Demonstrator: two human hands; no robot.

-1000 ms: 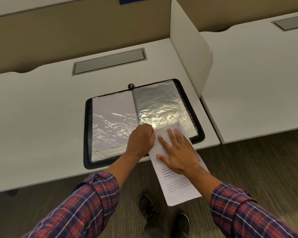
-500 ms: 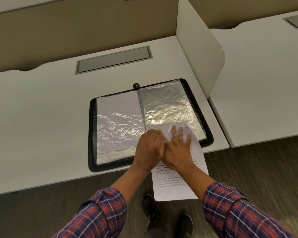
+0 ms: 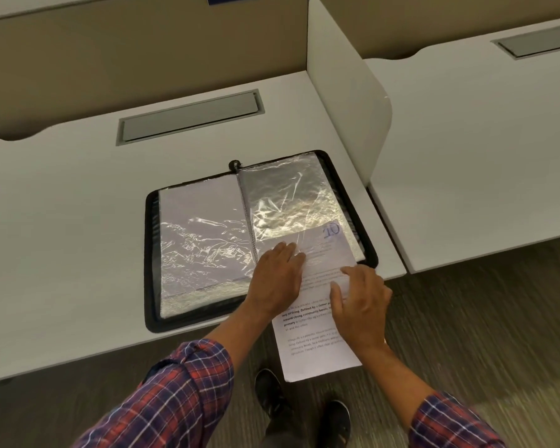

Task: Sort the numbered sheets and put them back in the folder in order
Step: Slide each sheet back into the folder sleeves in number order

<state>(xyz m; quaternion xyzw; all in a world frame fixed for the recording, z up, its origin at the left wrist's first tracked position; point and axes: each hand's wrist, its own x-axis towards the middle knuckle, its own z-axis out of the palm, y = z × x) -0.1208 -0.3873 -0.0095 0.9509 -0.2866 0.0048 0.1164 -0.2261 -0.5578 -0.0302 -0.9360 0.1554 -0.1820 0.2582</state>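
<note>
A black zip folder lies open on the white desk, its clear plastic sleeves shining. A printed sheet marked 10 is partly inside the right sleeve from its near edge; its lower half hangs over the desk edge. My left hand lies on the sleeve's near edge by the spine, fingers on the plastic over the sheet. My right hand pinches the sheet between thumb and fingers near its right side. The left sleeve holds a white sheet.
A white divider panel stands right of the folder, with a second desk beyond it. A grey cable hatch sits in the desk behind the folder. Below the desk edge are my shoes on dark flooring.
The sheet has slid further up into the right sleeve, so the number 10 now shows. My right hand moved back down the sheet to its right side; my left hand stayed at the sleeve's edge.
</note>
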